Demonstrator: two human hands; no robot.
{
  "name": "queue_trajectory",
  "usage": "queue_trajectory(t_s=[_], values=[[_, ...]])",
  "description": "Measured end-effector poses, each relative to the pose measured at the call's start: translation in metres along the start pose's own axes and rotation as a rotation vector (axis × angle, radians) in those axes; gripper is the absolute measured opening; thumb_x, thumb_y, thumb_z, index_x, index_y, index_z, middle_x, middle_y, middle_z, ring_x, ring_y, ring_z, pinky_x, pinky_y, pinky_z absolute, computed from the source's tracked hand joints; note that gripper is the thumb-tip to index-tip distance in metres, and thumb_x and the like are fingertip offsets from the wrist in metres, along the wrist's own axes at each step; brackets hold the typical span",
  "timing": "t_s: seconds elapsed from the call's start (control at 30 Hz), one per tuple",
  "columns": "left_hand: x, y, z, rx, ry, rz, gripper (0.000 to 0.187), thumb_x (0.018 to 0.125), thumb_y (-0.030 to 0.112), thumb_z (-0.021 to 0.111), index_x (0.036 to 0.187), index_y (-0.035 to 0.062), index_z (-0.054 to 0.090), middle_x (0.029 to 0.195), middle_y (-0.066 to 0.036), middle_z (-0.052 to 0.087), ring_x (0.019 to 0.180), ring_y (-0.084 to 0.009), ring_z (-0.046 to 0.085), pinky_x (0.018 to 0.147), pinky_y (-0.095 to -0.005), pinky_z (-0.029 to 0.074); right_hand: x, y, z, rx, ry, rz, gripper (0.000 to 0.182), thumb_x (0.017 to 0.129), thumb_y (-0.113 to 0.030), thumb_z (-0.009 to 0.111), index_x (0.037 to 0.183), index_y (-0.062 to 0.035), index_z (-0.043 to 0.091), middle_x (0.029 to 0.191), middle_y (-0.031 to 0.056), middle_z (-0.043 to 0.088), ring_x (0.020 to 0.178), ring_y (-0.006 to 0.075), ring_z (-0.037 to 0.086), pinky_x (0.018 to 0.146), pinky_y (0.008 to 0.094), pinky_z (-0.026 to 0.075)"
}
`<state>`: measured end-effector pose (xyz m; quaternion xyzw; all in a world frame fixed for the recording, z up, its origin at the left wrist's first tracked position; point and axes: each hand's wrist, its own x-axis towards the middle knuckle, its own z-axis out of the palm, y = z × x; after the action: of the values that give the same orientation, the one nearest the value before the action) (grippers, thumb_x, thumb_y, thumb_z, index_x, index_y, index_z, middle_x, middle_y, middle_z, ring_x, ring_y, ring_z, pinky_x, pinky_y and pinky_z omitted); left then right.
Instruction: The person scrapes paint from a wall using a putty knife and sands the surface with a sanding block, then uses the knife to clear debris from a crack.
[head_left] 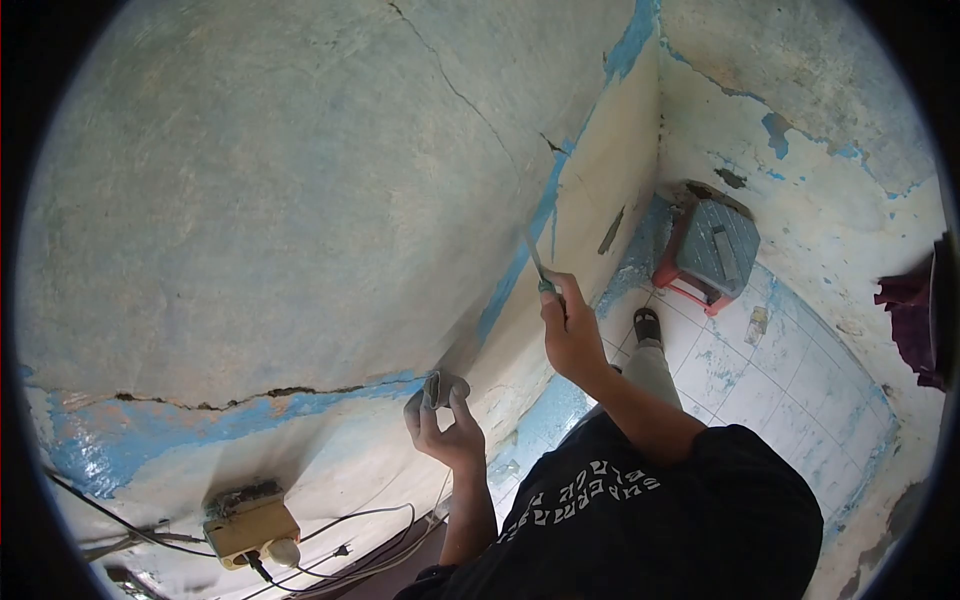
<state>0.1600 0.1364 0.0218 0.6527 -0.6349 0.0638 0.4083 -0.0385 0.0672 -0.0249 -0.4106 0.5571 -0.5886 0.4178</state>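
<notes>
My right hand [572, 335] grips the green handle of a scraper [532, 248], its thin blade angled up near the wall. Behind the blade runs a strip of blue paint [541, 215] between bare grey plaster and cream paint. Lower and to the left, my left hand [452, 438] is closed on a folded grey piece [437, 388] that looks like sandpaper, close to the wall; touching cannot be made out. A ragged crack [285, 391] runs left from there along the blue edge. Another thin crack [455, 88] climbs the grey plaster [270, 220].
A red stool [690, 255] with a grey flat top stands in the corner. White floor tiles [735, 380] carry blue paint flakes. At lower left, a socket box [250, 525] with plugs and cables [370, 540] sits on the wall. Dark red cloth [912, 325] hangs at right.
</notes>
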Motion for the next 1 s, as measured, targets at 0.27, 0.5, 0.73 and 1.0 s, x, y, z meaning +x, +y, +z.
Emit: queue_trajectory(t_s=[0.27,0.5,0.73,1.0], values=[[-0.003,-0.002,-0.001,0.027,-0.005,0.008,0.036,0.083,0.001,0.079,0.118,0.002,0.076,0.106,-0.013,0.071,0.098,-0.0295,0.069,0.086,-0.0392,0.055,-0.002,0.0,0.0,-0.009,-0.019,0.084,0.031,0.108,-0.024,0.048,0.134,-0.0078,0.054,0.086,0.0216,0.067,0.078,0.0361,0.07,0.071,0.0479,0.05],[-0.001,-0.001,-0.005,0.046,0.005,0.038,0.034,0.082,0.003,0.081,0.116,0.0021,0.077,0.105,-0.013,0.071,0.097,-0.0287,0.07,0.084,-0.0394,0.056,0.034,-0.001,-0.014,0.022,0.011,0.067,0.027,0.108,-0.025,0.049,0.129,-0.0069,0.052,0.071,0.0184,0.059,0.064,0.0343,0.063,0.063,0.0464,0.046],[-0.003,-0.006,-0.003,0.059,-0.003,0.041,0.029,0.085,0.007,0.081,0.113,0.0006,0.076,0.106,-0.014,0.071,0.096,-0.0297,0.071,0.081,-0.039,0.057,0.032,-0.003,-0.016,0.017,0.027,0.101,0.029,0.109,-0.026,0.048,0.131,-0.0072,0.051,0.076,0.02,0.061,0.069,0.0375,0.066,0.064,0.0494,0.046],[-0.003,-0.014,-0.002,0.036,-0.013,0.052,0.029,0.086,0.007,0.081,0.113,-0.0015,0.075,0.107,-0.016,0.071,0.095,-0.0297,0.073,0.078,-0.0371,0.06,0.004,0.003,-0.003,-0.004,-0.032,0.108,0.032,0.108,-0.023,0.048,0.136,-0.0089,0.052,0.077,0.0182,0.062,0.069,0.0307,0.065,0.064,0.0438,0.048]])
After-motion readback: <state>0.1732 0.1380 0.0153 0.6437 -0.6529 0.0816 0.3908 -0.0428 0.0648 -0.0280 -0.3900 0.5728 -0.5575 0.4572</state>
